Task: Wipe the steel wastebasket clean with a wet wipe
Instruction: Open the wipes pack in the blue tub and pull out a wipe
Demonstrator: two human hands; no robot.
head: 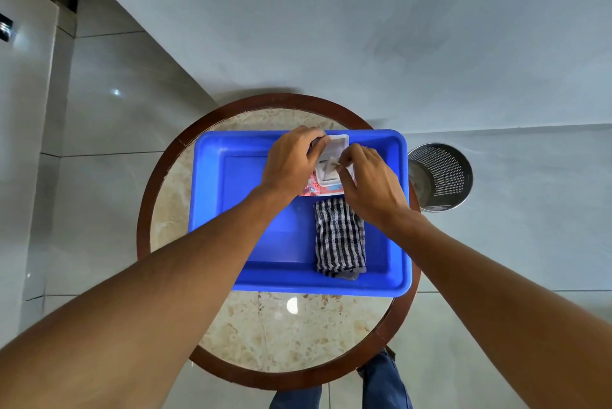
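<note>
A pink wet-wipe pack (319,189) with its white flip lid (337,143) open lies at the far side of a blue plastic tub (212,196). My left hand (293,160) grips the pack's left end. My right hand (371,181) pinches the tip of a wet wipe (331,164) at the pack's opening. The perforated steel wastebasket (442,176) stands on the floor to the right of the table, apart from both hands.
A folded dark-and-white checked cloth (339,236) lies in the tub below the pack. The tub rests on a round marble table with a dark wooden rim (144,210). A grey wall runs behind, glossy floor tiles lie all around, and my jeans legs (384,382) show below.
</note>
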